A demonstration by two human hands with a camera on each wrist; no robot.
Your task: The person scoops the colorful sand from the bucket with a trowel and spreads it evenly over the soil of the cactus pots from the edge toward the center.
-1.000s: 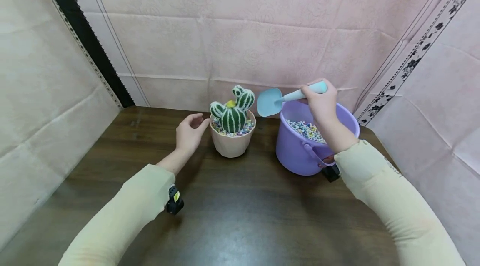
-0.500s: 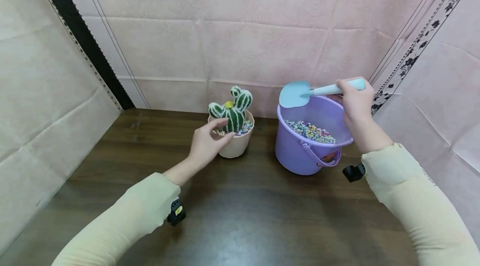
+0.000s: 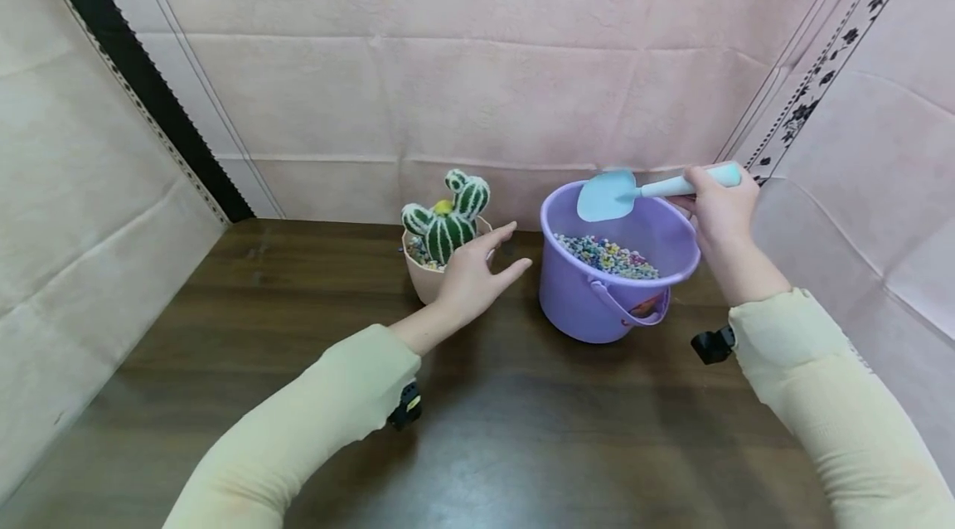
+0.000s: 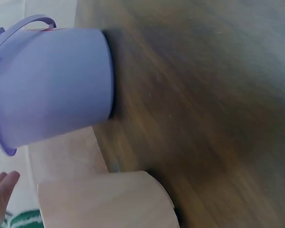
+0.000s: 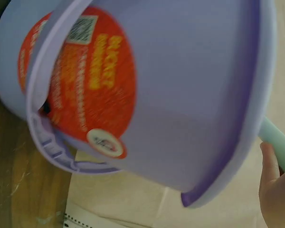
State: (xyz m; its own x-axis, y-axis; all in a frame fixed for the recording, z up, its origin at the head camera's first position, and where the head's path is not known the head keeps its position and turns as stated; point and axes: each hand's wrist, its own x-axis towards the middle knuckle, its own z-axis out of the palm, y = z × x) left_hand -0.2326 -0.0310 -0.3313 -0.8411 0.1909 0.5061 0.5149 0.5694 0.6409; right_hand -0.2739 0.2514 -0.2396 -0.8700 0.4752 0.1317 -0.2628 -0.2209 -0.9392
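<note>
A light blue toy shovel is gripped by its handle in my right hand, its blade over the mouth of a purple bucket. Small multicoloured pebbles cover the inside of the bucket. My left hand reaches between the bucket and a pale pot, fingers extended and holding nothing. In that pot stands a green-and-white knitted cactus with a yellow top. The hand hides part of the pot's right side, so contact with it cannot be told. The right wrist view shows the bucket's red label.
Everything stands on a dark wooden table. Close behind the pot and bucket hangs a pale pink patterned cloth, with similar cloth at both sides. The bucket's handle hangs down at its front.
The shovel has swung right from between pot and bucket to above the bucket. My left hand has travelled right, from the pot's left side across its front toward the bucket.
</note>
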